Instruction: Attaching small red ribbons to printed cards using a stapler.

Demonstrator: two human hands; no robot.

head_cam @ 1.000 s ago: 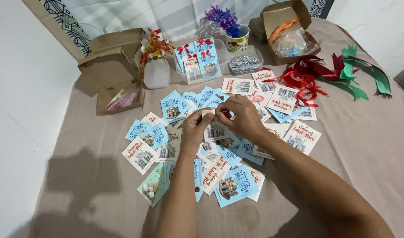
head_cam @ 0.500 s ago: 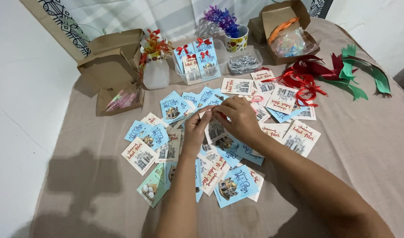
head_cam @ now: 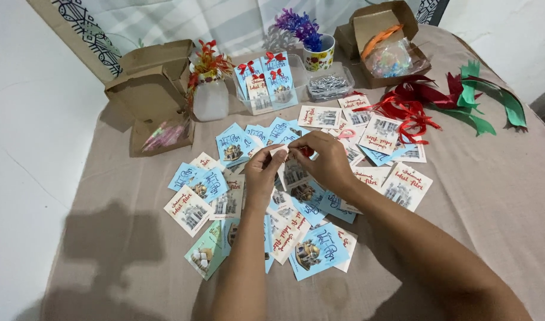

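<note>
Hands (head_cam: 299, 163) lifted, pinching white card (head_cam: 294, 172) upright

The single head camera is looking steeply down from close above at the tan cloth (head_cam: 492, 196), facing toward the striped wall beyond it.

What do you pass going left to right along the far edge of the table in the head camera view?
Open brown cardboard box → white vase with red flowers → clear tray of blue cards with red bows → cup of purple flowers → brown box holding a plastic bag → red ribbons → green ribbons.
</note>
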